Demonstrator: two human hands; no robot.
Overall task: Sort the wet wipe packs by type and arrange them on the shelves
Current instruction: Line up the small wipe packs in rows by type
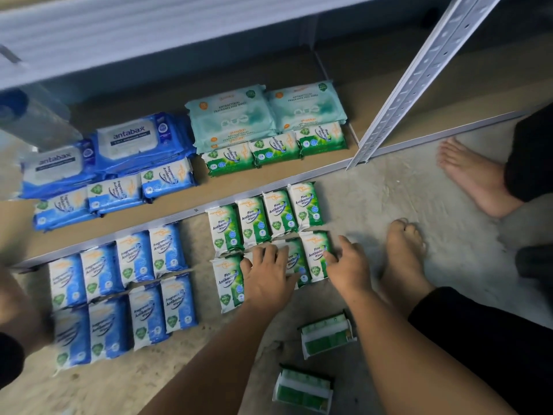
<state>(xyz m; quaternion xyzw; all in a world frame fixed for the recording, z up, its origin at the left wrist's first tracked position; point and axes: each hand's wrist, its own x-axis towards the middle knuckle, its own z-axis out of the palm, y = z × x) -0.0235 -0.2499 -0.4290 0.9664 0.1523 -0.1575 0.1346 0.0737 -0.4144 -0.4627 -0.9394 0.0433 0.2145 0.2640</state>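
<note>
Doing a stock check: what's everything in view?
antabax packs: two stacks, blue, shelf
guardian packs: two stacks, teal, shelf
shelf Fragrance Free packs: three, blue, front
shelf Pine packs: three, green, front
floor Fragrance Free packs: eight, blue, left
floor Pine packs: eight, green, under hands
loose packs: two, green, floor nearest
shelf post: one, white, right
bare feet: two, floor right
left hand: flat on floor Pine packs
right hand: touching floor Pine packs

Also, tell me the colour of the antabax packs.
Antabax packs: blue with a white flap, best in the head view.

Floor (pixel 389 190): green packs (pixel 266 223), blue packs (pixel 125 280). Shelf (pixel 239 182): stacked packs (pixel 143 139).
</note>
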